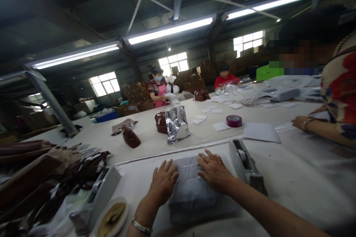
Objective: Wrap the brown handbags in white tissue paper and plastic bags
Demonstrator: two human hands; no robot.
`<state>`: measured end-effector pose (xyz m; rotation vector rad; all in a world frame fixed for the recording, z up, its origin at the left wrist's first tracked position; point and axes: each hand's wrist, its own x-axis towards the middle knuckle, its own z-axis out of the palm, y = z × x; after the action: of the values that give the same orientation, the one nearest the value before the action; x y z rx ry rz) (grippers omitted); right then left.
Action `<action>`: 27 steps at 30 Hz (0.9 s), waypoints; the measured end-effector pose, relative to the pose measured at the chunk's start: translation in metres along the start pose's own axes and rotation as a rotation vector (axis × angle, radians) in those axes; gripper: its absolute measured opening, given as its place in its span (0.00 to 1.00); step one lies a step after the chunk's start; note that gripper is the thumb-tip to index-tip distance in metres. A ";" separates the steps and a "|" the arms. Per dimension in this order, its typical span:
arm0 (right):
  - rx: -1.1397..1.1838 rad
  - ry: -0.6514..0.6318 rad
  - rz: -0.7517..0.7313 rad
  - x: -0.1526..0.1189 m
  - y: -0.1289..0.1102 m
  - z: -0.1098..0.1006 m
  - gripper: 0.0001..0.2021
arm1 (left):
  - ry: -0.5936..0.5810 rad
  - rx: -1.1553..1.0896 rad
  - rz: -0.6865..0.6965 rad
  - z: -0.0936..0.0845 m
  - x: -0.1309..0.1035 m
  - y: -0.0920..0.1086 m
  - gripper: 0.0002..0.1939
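A grey, flat package in clear plastic [191, 196] lies on the white table directly before me. My left hand [162, 181] rests at its left edge, fingers spread. On the upper right part of the package, my right hand [213, 170] lies with fingers apart, palm down. Neither hand grips anything. Just right of the package stands a grey tape dispenser [246, 164]. Another tape dispenser [97, 200] is to the left, beside a round dish [113, 216] with small brownish pieces in it.
Brown bag pieces and straps [41, 177] are heaped at left. Farther back stand a silver foil bag [177, 124], a brown handbag [161, 122], a small brown pouch [130, 137] and purple tape [234, 120]. A co-worker's arm [319, 124] reaches in at right; two people work farther off.
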<state>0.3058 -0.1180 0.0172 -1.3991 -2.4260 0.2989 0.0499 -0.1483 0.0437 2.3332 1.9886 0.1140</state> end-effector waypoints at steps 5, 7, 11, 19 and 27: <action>-0.045 -0.009 0.013 -0.013 0.006 0.002 0.27 | 0.157 0.089 -0.128 0.000 -0.015 -0.024 0.25; -0.076 0.096 0.019 -0.025 0.014 0.004 0.25 | 0.347 0.123 -0.234 -0.006 -0.030 -0.033 0.23; -0.111 0.283 0.010 -0.053 0.026 0.017 0.25 | 0.638 0.074 -0.251 -0.004 -0.079 -0.027 0.22; -0.073 0.260 -0.115 -0.064 -0.003 0.059 0.26 | 0.186 -0.139 0.323 0.062 -0.097 0.009 0.31; -0.028 0.268 -0.026 -0.062 0.025 0.084 0.28 | 0.080 -0.433 0.176 0.083 -0.064 -0.042 0.34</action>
<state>0.3228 -0.1610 -0.0791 -1.3239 -2.2348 0.0659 0.0073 -0.2056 -0.0436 2.2330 1.5826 0.5924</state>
